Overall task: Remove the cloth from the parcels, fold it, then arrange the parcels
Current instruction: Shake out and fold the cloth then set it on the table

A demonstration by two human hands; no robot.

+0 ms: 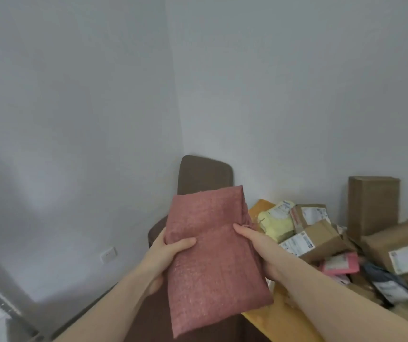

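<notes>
The left hand (159, 255) and right hand (254, 245) each keep a closed grip on opposite edges of the folded pink cloth (212, 255), held in the air left of the yellow surface (279, 319). Behind it stands a brown chair (205, 174). The parcels (321, 233) lie heaped there; their white labels are too blurred to read.

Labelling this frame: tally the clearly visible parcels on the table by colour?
Brown cardboard parcels: 4
Yellow parcel: 1
Pink parcel: 1
Dark grey parcel: 1
Total: 7 clearly visible; others in the pile are hidden.
</notes>
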